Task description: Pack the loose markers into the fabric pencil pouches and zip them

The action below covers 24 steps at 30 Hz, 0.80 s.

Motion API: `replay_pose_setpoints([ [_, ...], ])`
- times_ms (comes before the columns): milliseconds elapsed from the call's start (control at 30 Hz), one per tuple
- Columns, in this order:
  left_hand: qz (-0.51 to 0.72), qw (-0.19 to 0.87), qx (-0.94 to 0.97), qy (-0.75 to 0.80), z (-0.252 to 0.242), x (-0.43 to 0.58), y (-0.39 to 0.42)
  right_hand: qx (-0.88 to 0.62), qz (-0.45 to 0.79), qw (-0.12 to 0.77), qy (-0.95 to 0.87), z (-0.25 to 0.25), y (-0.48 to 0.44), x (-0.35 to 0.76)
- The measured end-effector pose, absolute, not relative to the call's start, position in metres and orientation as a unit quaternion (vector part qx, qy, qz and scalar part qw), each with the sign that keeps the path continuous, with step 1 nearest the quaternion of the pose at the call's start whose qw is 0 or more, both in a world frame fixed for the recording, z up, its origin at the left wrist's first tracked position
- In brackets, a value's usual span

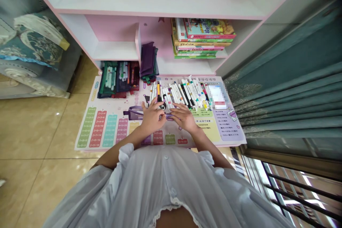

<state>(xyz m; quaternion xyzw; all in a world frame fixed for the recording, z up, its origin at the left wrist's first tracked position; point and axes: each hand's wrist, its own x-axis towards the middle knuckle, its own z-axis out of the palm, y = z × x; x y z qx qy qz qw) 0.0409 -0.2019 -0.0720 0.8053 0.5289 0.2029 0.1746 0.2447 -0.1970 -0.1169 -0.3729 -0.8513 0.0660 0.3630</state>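
The mat lies bare toward its left edge, a row of pens crowds its far side just past both hands, which are at the purple pouch — left hand curled, grip unclear, right hand flat and open — and open cases behind hold more pens.
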Motion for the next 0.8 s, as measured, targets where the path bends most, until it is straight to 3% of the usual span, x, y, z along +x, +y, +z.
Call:
replay_pose_setpoints([
  [800,0.195,0.165,0.807,0.532,-0.073,0.028,-0.203,-0.397,0.08,0.351,-0.844,-0.119,-0.198,0.247],
])
